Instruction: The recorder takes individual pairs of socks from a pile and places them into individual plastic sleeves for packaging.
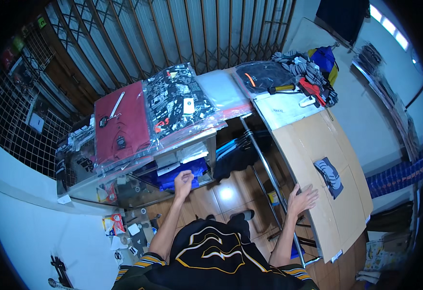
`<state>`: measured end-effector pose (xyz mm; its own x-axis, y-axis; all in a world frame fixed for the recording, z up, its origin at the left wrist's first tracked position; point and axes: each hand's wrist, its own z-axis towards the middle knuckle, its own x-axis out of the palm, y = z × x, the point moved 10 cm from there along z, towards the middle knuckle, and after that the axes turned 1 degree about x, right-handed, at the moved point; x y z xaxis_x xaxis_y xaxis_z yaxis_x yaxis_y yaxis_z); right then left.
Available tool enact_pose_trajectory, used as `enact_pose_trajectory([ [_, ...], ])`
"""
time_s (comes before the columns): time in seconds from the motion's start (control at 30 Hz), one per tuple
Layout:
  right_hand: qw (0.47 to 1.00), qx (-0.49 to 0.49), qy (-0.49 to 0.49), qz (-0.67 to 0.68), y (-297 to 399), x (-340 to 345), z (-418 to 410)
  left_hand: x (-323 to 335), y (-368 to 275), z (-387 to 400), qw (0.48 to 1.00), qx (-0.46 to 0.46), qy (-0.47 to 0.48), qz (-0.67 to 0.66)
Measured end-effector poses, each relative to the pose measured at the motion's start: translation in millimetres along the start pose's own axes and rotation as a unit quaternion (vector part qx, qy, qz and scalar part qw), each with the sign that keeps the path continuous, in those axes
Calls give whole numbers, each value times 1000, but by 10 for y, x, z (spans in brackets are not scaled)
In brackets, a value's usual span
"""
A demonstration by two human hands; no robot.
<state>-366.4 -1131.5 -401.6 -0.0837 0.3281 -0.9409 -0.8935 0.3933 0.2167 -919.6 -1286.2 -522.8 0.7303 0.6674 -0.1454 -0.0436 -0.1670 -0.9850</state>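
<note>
My right hand [303, 199] rests with spread fingers on the near left edge of a cardboard-topped table [305, 145]. Just beyond its fingertips lies a small folded piece of grey and dark fabric [329, 177]. My left hand [184, 183] hangs in the air in front of the open cabinet, its fingers curled. Whether anything small is pinched in it cannot be made out. Behind that hand, blue plastic packages [197, 170] lie on the cabinet's shelf. On top of the cabinet are a bagged red shirt [133, 127] and a bagged black-and-white patterned garment [177, 96].
A metal rack [266, 159] with dark clothes on hangers [238, 159] stands between cabinet and table. Striped gloves [307, 70], a red-and-black tool [311, 90] and clear plastic bags [222, 88] lie at the back. A folding metal gate [197, 36] closes the far side.
</note>
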Motion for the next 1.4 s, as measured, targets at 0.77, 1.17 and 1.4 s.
enact_pose_trajectory([
  [0.77, 993, -99, 29, 49, 458, -16, -134, -994, 643, 2402, 935, 251, -147, -202],
  [1.17, 997, -68, 27, 1, 43, 33, -80, -356, 28, 824, 992, -89, 8, -91],
  [1.4, 995, -62, 55, 48, 58, -156, -128, -78, -280, -297, 926, -67, 66, -365],
])
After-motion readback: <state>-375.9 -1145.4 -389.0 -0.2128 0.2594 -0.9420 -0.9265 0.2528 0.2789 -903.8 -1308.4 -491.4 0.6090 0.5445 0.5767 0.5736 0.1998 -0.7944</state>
